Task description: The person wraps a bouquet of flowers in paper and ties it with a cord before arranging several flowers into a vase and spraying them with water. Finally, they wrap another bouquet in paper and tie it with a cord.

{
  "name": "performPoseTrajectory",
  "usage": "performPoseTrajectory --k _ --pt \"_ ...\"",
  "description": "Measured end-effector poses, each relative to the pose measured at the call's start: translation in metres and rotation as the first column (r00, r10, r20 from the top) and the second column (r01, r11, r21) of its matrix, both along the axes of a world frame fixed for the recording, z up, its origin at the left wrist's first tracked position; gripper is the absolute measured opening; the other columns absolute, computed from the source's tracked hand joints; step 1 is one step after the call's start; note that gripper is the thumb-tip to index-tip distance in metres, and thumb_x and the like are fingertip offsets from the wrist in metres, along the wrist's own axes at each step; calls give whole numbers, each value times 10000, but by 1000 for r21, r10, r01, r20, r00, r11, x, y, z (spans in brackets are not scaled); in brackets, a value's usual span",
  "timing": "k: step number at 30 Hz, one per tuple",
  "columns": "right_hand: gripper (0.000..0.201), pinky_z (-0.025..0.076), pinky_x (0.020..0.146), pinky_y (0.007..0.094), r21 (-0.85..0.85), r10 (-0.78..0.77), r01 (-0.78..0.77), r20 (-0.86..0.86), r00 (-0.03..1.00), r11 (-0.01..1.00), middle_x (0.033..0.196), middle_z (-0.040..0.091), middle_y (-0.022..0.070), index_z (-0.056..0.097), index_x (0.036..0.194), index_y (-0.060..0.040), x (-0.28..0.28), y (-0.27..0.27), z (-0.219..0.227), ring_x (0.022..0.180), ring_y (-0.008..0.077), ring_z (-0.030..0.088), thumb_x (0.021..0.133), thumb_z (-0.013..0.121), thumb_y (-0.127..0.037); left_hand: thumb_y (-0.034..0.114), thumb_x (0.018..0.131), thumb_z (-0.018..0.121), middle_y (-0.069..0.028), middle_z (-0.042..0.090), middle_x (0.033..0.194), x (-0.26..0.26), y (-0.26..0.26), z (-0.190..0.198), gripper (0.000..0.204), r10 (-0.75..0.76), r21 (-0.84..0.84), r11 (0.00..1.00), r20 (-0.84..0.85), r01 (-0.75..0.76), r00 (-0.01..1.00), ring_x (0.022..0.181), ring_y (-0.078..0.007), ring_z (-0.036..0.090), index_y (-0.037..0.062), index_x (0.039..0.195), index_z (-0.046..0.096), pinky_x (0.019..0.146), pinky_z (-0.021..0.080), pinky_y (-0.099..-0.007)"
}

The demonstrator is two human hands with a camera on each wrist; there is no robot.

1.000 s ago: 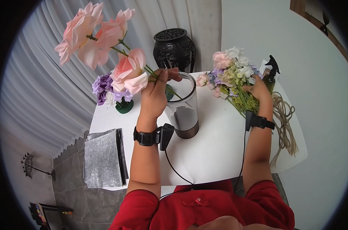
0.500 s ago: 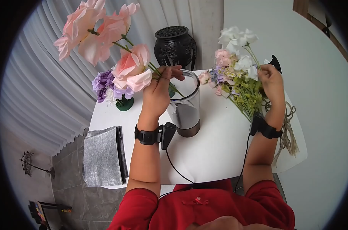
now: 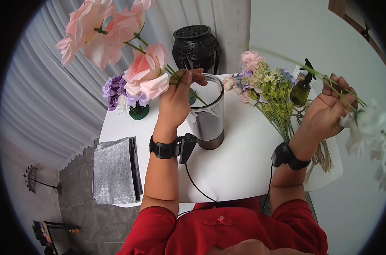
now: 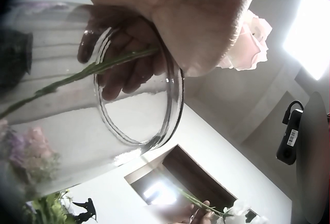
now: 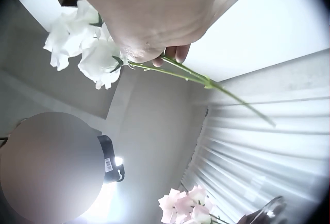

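Note:
At the rim of a clear glass vase (image 3: pixel 213 121), my left hand (image 3: pixel 174 102) holds a stem of large pink roses (image 3: pixel 144 76). The blooms lean out to the upper left, and the green stem (image 4: pixel 93 69) runs down inside the glass. My right hand (image 3: pixel 322 114), out at the right, pinches a stem of white flowers (image 3: pixel 363 131). Its blossoms hang to the right of the hand, the bare forked stem (image 5: pixel 206 82) pointing the other way. Left of that hand, a bunch of mixed pink, blue and green flowers (image 3: pixel 271 91) lies on the white table (image 3: pixel 244 170).
A green spray bottle (image 3: pixel 301 90) stands beside the bunch, with loose cord (image 3: pixel 322 159) near the right edge. Purple and white flowers (image 3: pixel 113 91) sit at the back left. Grey sheets (image 3: pixel 114 172) lie front left. Behind the table is a black carved stool (image 3: pixel 195 49).
My right hand has drawn the white flowers up out of the bunch and away to the right, swinging their blossoms over from pointing up to pointing right and down. The left hand stays at the vase.

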State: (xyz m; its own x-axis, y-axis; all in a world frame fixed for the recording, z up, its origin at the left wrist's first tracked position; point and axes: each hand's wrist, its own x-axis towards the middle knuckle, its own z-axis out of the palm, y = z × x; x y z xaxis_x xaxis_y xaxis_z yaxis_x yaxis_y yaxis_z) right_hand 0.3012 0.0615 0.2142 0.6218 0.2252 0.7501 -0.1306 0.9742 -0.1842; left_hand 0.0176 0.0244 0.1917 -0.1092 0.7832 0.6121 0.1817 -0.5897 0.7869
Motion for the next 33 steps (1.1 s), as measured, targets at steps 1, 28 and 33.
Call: performPoseTrajectory --k 1,28,33 --pt "369 544 751 360 -22 -23 21 -57 998 1000 922 584 162 472 1042 52 -4 -2 -1 832 266 619 961 496 -307 136 989 360 -140 641 945 -2 0 1 315 -9 -23 1000 -38 8 999 926 -184 607 -54 967 610 905 427 -316" --pt "305 481 799 295 -708 667 -97 597 445 699 1047 648 94 582 1140 -7 -109 27 -8 931 174 608 846 599 -87 53 881 455 -99 603 903 -18 -3 -4 181 -30 -76 997 -103 22 994 854 -203 562 -41 986 569 788 423 -297" --pt "527 463 892 397 -211 -87 740 936 341 638 1195 556 195 518 1212 21 -15 81 -94 1087 301 547 817 669 -294 19 839 459 -133 614 859 -15 2 -11 149 215 151 974 -389 -168 896 795 -254 583 -26 884 594 700 460 -338"
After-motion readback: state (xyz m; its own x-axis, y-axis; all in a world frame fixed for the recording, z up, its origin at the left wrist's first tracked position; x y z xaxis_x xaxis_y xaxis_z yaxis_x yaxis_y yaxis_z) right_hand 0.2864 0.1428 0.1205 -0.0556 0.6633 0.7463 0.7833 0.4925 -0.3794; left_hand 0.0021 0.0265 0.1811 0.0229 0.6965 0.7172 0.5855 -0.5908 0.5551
